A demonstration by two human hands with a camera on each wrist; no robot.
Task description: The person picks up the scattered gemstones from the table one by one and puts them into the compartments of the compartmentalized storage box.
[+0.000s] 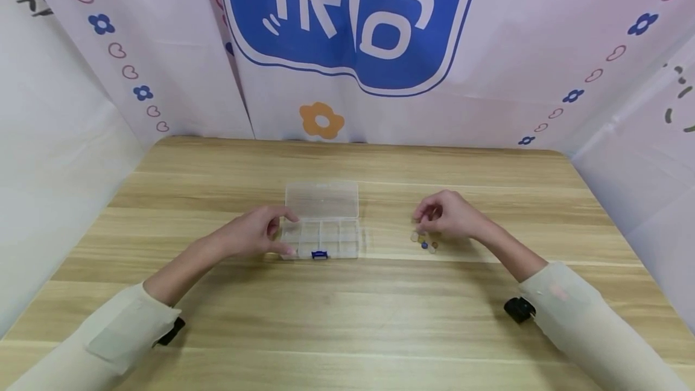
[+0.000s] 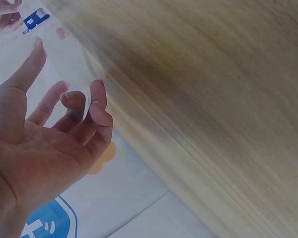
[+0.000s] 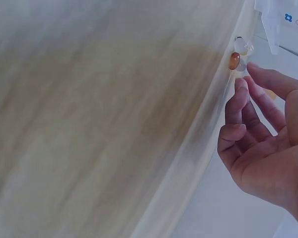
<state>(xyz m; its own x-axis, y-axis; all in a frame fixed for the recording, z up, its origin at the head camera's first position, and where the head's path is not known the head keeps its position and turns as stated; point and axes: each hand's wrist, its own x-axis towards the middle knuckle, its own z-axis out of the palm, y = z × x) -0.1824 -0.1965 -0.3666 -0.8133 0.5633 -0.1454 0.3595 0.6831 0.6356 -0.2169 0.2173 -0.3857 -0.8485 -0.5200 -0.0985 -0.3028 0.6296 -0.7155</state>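
A clear plastic compartment box (image 1: pixel 326 239) lies with its lid (image 1: pixel 322 200) swung back and a blue latch (image 1: pixel 319 254) at its near edge. My left hand (image 1: pixel 291 234) sits at the box's left end, index finger by the lid corner and thumb by the near corner. In the left wrist view the left hand (image 2: pixel 69 69) has loosely curled fingers and nothing in the palm. A small cluster of beads (image 1: pixel 425 244), clear, blue and orange, lies right of the box. My right hand (image 1: pixel 422 217) hovers just above them, fingers curled. The right wrist view shows the right hand (image 3: pixel 244 74) empty beside an orange bead (image 3: pixel 234 60).
The wooden table (image 1: pixel 347 318) is walled on three sides by printed white and blue cloth (image 1: pixel 347 47). Bare wood stretches in front of the box and beads. Both wrist views are motion-blurred.
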